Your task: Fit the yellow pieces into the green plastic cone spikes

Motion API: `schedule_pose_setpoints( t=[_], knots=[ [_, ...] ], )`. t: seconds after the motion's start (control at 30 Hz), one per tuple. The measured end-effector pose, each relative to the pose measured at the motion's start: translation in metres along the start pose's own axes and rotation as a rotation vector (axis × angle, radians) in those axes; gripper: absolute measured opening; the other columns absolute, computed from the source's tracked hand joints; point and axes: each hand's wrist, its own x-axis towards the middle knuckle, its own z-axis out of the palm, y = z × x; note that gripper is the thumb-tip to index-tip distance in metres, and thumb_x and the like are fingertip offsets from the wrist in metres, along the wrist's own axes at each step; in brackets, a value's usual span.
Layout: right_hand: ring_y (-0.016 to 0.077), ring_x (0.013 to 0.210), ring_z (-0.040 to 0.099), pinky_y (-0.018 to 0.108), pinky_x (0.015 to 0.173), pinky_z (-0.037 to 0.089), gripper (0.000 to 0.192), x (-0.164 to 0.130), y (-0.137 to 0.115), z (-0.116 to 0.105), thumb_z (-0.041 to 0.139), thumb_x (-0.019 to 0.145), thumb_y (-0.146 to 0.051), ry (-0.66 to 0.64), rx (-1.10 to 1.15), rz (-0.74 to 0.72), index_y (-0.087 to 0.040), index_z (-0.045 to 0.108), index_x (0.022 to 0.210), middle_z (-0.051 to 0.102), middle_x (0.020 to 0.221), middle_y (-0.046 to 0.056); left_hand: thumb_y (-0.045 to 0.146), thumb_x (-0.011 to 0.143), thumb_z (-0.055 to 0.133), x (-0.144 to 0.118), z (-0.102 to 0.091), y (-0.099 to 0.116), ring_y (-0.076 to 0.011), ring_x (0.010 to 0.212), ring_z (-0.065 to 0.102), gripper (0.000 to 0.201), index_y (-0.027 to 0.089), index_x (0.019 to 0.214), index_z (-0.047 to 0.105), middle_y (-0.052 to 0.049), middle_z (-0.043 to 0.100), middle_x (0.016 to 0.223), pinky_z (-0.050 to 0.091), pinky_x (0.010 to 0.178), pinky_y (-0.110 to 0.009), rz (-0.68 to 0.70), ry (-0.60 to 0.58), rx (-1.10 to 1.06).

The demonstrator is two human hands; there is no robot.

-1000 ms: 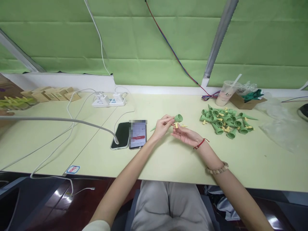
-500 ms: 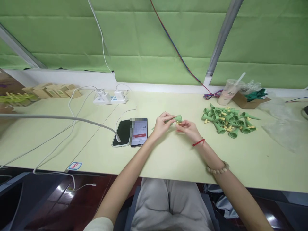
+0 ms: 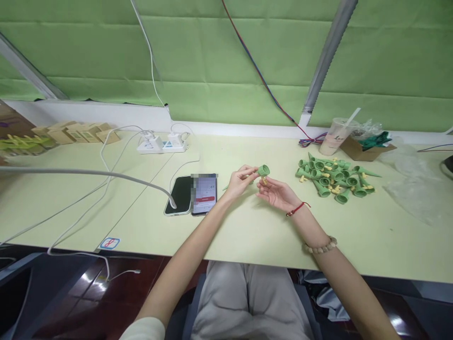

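My left hand (image 3: 240, 183) is closed around a green plastic cone (image 3: 263, 170), its wide round mouth tilted up toward me. The cone's thin tip pokes out on the left side of that hand. Just under the mouth, a small yellow plastic piece (image 3: 264, 180) sits at the fingertips of my right hand (image 3: 278, 193). That hand is turned partly palm up, pinching the piece; whether the piece is joined to the cone I cannot tell. To the right lies a pile of similar green cones (image 3: 338, 175), with small yellow pieces (image 3: 334, 190) among them.
Two phones (image 3: 179, 194) lie side by side left of my hands, a white cable crossing over one. Behind them is a power strip (image 3: 163, 147). At the back right stand a drink cup (image 3: 334, 137) and a cardboard box (image 3: 366, 150), with clear plastic bags (image 3: 410, 189) beside them.
The cone's mouth has tipped up toward me. My right hand has rolled so that more of its palm shows, and its fingers have shifted slightly lower.
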Motion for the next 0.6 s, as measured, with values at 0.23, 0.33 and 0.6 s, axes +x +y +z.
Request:
schedule_pose_setpoints(
  t=[0.23, 0.33, 0.6],
  knots=[
    [0.0114, 0.063, 0.064, 0.023, 0.07, 0.054, 0.01, 0.011, 0.014, -0.003, 0.071, 0.063, -0.015, 0.353, -0.385, -0.299, -0.015, 0.067, 0.072, 0.068, 0.071, 0.001, 0.033, 0.068, 0.066, -0.004, 0.005, -0.004, -0.0108, 0.076, 0.053, 0.023, 0.019, 0.086, 0.071, -0.005, 0.058, 0.088, 0.041, 0.067, -0.024, -0.008, 0.035, 0.131],
    [0.0129, 0.062, 0.063, 0.026, 0.068, 0.054, 0.012, 0.015, 0.018, -0.003, 0.073, 0.061, -0.021, 0.432, -0.463, -0.437, -0.015, 0.066, 0.068, 0.066, 0.066, 0.001, 0.033, 0.071, 0.064, -0.003, 0.007, -0.01, -0.0104, 0.075, 0.053, 0.023, 0.018, 0.087, 0.07, -0.006, 0.059, 0.088, 0.04, 0.067, -0.024, -0.039, 0.12, 0.155],
    [0.0134, 0.071, 0.064, 0.032, 0.074, 0.054, 0.023, 0.001, 0.001, -0.001, 0.052, 0.081, -0.032, -0.086, -0.09, 0.076, -0.013, 0.064, 0.086, 0.067, 0.077, 0.005, 0.042, 0.068, 0.064, -0.002, 0.004, -0.008, -0.0071, 0.064, 0.047, 0.034, 0.018, 0.091, 0.069, -0.004, 0.056, 0.085, 0.034, 0.052, -0.021, -0.099, -0.013, -0.018]
  ],
)
